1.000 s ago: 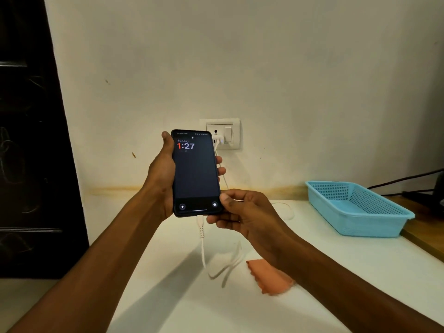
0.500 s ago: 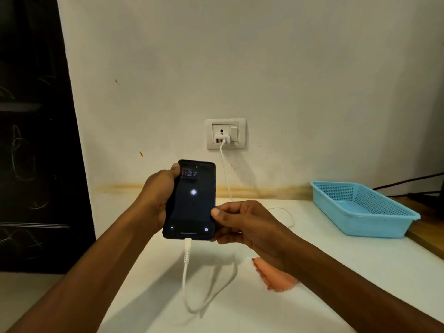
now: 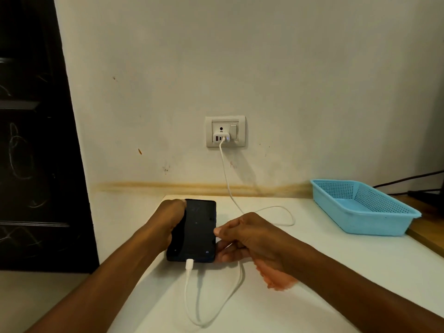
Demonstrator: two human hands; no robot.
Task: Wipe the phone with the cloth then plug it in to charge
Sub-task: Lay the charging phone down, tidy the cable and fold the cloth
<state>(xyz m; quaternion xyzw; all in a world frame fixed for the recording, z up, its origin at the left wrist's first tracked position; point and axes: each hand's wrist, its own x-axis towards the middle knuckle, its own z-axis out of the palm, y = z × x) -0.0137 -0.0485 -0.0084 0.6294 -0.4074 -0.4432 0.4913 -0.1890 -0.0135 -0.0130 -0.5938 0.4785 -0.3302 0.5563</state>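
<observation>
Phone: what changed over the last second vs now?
The phone came down from in front of the wall socket to the table, screen gone dim. Left hand and right hand still hold its sides. The cable stayed plugged into phone and charger; the cloth and blue basket did not move.

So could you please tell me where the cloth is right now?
The orange cloth lies on the white table, right of the phone, partly hidden under the right hand.
</observation>
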